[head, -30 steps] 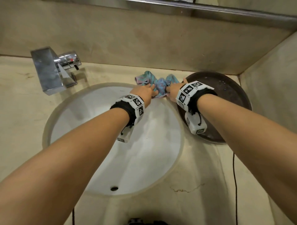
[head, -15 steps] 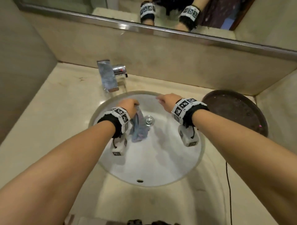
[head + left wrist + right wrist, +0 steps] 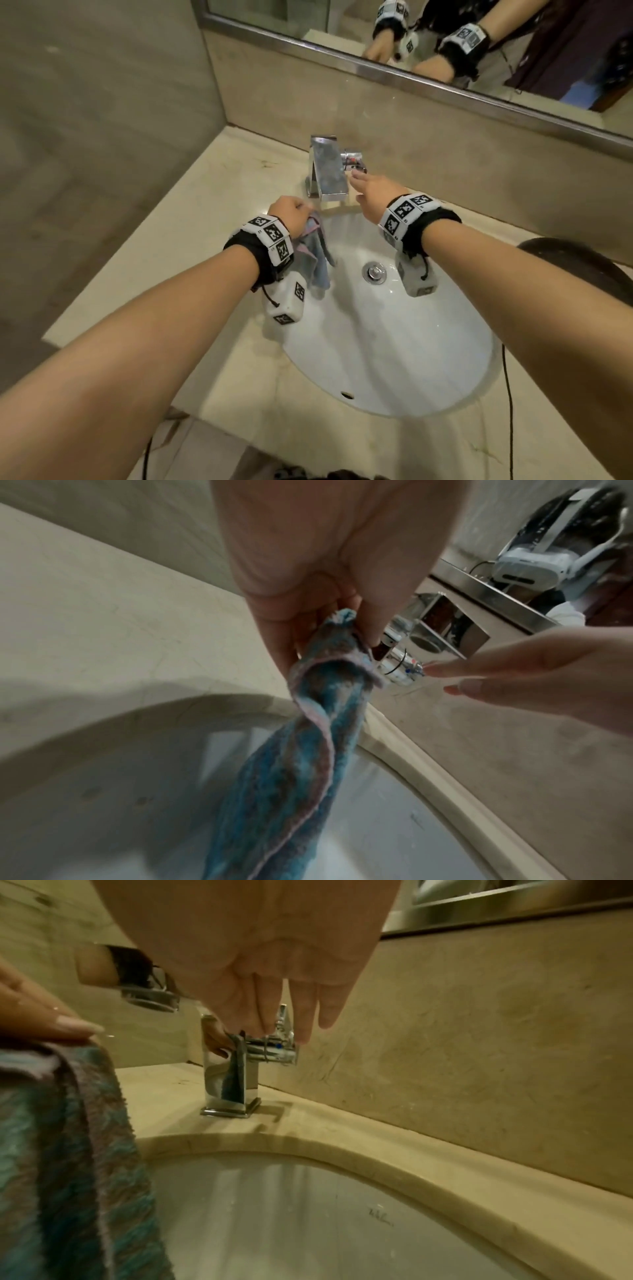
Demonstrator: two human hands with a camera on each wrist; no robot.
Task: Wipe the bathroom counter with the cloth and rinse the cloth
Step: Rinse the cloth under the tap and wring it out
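A blue and pink cloth hangs from my left hand over the back left rim of the white sink. The left wrist view shows that hand pinching the cloth by its top corner. In the right wrist view the cloth fills the left edge. My right hand reaches with straight fingers to the chrome tap. Its fingertips are at the tap's lever, holding nothing. No water runs from the spout.
The beige stone counter runs round the sink, with a wall at the left and a backsplash under a mirror. A dark round tray sits at the right end. A black cable hangs over the front edge.
The cloth left the counter by the tray and now hangs from my left hand alone at the sink's left side. My right hand let go and reached to the tap lever.
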